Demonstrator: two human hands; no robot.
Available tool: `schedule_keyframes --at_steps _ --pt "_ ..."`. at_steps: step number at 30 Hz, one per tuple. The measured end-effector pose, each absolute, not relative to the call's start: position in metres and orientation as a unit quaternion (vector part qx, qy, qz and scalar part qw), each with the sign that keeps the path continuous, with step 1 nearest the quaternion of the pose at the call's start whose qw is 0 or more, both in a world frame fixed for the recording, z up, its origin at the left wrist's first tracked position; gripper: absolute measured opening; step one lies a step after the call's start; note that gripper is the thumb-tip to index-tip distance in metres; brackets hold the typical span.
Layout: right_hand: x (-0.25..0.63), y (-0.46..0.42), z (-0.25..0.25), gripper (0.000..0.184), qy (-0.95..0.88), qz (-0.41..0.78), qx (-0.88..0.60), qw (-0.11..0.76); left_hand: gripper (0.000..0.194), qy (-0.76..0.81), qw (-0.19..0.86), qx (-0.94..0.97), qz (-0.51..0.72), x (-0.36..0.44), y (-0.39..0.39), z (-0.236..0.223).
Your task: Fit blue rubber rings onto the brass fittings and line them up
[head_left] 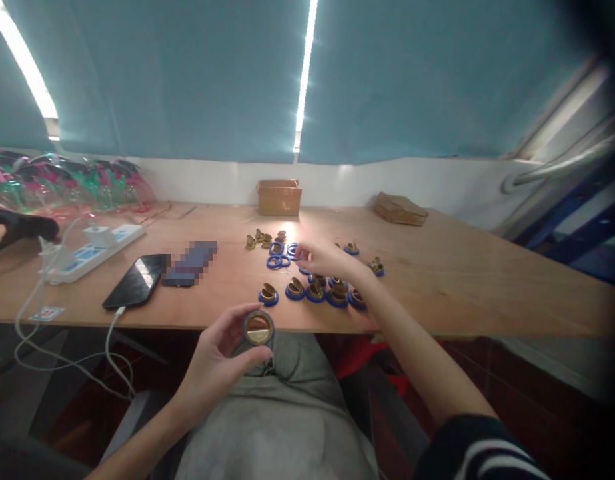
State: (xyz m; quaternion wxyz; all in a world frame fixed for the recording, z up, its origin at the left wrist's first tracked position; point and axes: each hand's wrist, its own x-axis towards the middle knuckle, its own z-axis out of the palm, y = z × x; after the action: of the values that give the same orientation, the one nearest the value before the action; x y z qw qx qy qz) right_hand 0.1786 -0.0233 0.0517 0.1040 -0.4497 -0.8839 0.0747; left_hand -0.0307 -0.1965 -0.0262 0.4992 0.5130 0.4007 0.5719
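Note:
My left hand (232, 350) holds a round brass-coloured fitting (258, 328) between thumb and fingers, just off the table's front edge. Its ring opening faces me, with a flat gold piece across the lower part. Farther forward, my right hand (320, 257) reaches over the table with curled fingers, their tips at the edge of a blue ring (293, 251). More blue rings (274, 262) lie left of those fingertips. Beneath and in front of the right hand sit several brass fittings with tilted flaps on blue rings (316, 291). A few brass fittings (260, 239) without visible blue rings lie farther back.
On the left of the wooden table (462, 280) lie a black phone (137, 281) on a white cable, a blurred phone-like object (192, 265) and a power strip (100, 253). A cardboard box (279, 199) and a brown packet (400, 209) stand at the back.

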Motion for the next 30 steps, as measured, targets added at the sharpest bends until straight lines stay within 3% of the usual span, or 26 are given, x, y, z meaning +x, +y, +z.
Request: schedule_keyframes --at_steps 4,8,25,30 --pt "0.166 0.006 0.045 0.022 -0.892 0.106 -0.439 -0.023 0.048 0.400 0.489 0.520 0.574 -0.031 -0.195 -0.028" --pt "0.157 0.011 0.035 0.029 -0.881 0.109 -0.457 -0.063 0.048 0.403 0.484 0.521 0.576 -0.031 -0.195 -0.029" --pt "0.133 0.005 0.015 0.031 -0.860 0.149 -0.487 -0.040 0.046 0.401 0.487 0.527 0.569 -0.032 -0.196 -0.023" --pt "0.135 0.006 0.024 0.032 -0.854 0.190 -0.484 0.004 0.045 0.402 0.488 0.524 0.571 -0.034 -0.197 -0.022"
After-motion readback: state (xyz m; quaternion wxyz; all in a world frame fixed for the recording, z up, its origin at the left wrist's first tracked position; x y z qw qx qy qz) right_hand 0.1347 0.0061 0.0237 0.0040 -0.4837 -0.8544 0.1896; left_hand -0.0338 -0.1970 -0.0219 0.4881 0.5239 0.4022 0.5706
